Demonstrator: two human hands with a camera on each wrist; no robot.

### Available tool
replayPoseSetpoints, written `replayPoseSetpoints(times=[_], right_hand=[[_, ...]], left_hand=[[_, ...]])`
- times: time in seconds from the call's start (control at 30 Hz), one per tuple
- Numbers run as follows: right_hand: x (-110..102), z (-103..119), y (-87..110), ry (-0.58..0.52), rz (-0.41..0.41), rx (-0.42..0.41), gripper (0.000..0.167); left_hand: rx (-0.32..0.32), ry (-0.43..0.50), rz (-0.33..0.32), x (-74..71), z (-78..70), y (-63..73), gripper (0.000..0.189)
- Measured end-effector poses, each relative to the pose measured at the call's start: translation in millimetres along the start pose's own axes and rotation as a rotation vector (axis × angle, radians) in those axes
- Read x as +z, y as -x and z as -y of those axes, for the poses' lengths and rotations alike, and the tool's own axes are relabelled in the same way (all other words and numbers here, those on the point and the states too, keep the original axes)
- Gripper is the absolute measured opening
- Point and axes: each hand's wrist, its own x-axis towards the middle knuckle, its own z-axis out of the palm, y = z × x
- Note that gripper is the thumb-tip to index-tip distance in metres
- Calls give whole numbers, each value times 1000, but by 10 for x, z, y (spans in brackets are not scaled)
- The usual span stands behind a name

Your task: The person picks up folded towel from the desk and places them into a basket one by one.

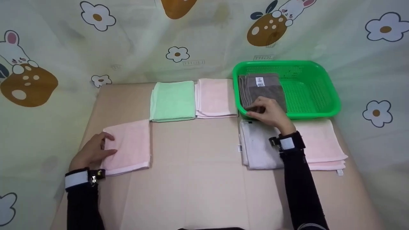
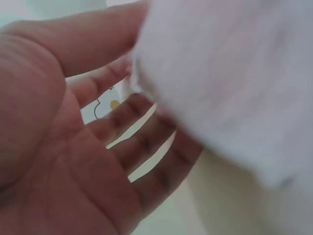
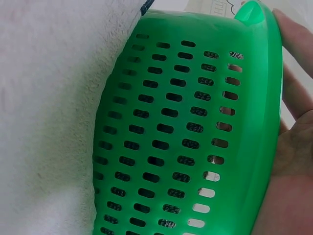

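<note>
At the left of the table, a folded pink towel (image 1: 129,147) lies with my left hand (image 1: 91,150) at its left edge. Thumb and fingers hold that edge between them; the left wrist view shows the pale cloth (image 2: 230,83) close up against the fingers. My right hand (image 1: 270,111) is over the front rim of a green plastic basket (image 1: 313,111), its fingers loosely bent beside a folded grey towel (image 1: 265,84). That grey towel, with a white label, lies in the basket's left part, its front edge partly hidden by the hand.
A folded green towel (image 1: 172,100) and another pink towel (image 1: 217,97) lie side by side left of the basket. In front of it are a light grey towel (image 1: 258,147), partly under my right forearm, and more pink towels (image 1: 322,143). A patterned sheet (image 1: 134,48) surrounds the table.
</note>
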Motion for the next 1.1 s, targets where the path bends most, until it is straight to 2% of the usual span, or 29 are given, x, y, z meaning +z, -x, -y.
replayPoseSetpoints(times=[0.27,0.5,0.63,0.7,0.8,0.97,1.1], right_hand=[[-6,4,-9,-13,-7,-15,27],[-7,3,-19,-9,-7,-15,26],[-10,1,-19,-14,-5,-17,27],[-11,-1,-17,-19,-8,-18,27],[-8,-6,-13,-28,-12,-19,26],[13,-17,-13,-27,-9,-18,28],[17,-11,-4,-23,-10,-16,28]], left_hand=[[-17,14,92,-16,-16,100,50],[-36,20,80,23,8,73,52],[-16,24,58,86,-47,81,53],[1,27,51,150,-139,67,53],[20,34,53,272,-367,9,50],[55,32,64,536,-830,-143,45],[77,30,70,818,-1226,-290,43]])
